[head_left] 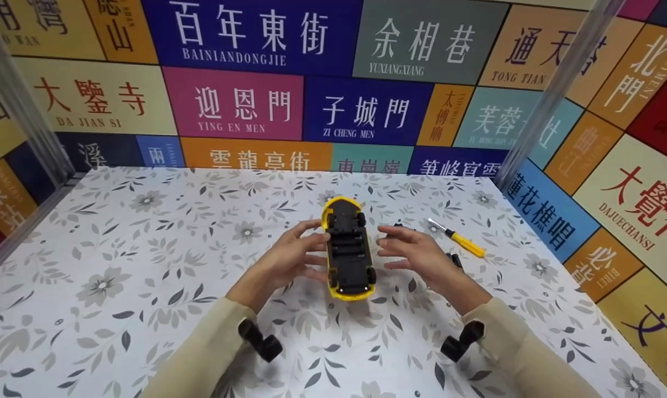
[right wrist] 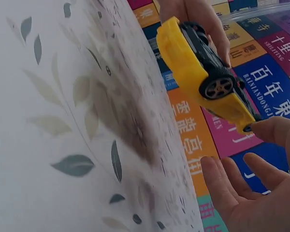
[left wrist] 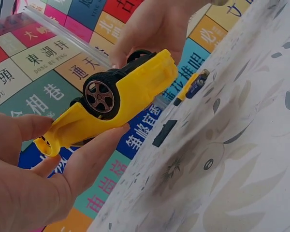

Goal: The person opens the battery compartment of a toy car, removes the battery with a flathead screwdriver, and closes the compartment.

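A yellow toy car (head_left: 349, 251) is held above the table, its black underside and wheels facing the head camera. My left hand (head_left: 286, 254) grips one side, with thumb and fingers pinching the yellow body, as the left wrist view of the car (left wrist: 121, 92) shows. Across from it, my right hand (head_left: 416, 251) has its fingers spread beside the car's other side. In the right wrist view, one fingertip of the right hand (right wrist: 253, 188) comes right at the end of the car (right wrist: 193, 72); the other fingers hold nothing.
A screwdriver (head_left: 466, 243) with a yellow handle lies on the table beyond my right hand. Small black parts lie near that hand, one (head_left: 454, 261) partly hidden behind it. The table (head_left: 162, 265) has a floral cover, and a sign-covered wall (head_left: 231, 105) stands at its back.
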`<state>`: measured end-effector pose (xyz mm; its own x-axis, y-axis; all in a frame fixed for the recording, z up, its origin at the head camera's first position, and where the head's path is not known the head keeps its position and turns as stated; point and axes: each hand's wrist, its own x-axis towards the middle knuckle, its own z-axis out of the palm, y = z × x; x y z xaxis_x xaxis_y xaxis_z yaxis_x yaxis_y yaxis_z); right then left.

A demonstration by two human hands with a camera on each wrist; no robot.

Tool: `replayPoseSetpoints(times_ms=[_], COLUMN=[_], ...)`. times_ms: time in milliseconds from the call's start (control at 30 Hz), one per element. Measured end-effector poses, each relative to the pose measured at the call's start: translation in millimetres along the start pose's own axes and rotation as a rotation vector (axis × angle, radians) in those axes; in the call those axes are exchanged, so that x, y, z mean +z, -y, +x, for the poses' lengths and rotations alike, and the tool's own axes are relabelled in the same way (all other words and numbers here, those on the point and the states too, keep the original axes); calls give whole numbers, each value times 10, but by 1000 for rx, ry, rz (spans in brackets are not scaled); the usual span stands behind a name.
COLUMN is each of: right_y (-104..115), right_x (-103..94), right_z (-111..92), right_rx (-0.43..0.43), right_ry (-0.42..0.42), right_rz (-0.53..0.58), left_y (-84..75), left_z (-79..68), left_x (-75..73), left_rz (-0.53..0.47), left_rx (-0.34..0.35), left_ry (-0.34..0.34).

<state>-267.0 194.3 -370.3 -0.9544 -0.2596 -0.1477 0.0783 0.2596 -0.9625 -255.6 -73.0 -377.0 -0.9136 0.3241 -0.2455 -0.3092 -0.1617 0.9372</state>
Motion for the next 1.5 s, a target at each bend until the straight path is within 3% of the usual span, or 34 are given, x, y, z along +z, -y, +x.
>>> replayPoseSetpoints(times_ms=[167, 367, 500, 833, 1167, 1500], right_y=[6, -26, -53, -129, -193, -219], right_x=[-187, -391, -458, -552, -679, -633], right_z=[102, 248, 343, 509, 648, 663], right_rx=[-13, -28, -51, -114, -19, 110], right_ry=[-75, -108, -136, -64, -46, -104], right_rz=[-150, -307, -446, -757, -865, -890], left_y=[10, 24, 48, 142, 187, 213], left_z=[8, 14, 27, 64, 101, 114], left_x=[-21, -35, -45, -62, -48, -69], left_rz=[-6, 7, 12, 15, 40, 52], left_rx=[-7, -16, -25, -37, -62, -80], left_ry=[12, 66, 65, 47, 24, 8])
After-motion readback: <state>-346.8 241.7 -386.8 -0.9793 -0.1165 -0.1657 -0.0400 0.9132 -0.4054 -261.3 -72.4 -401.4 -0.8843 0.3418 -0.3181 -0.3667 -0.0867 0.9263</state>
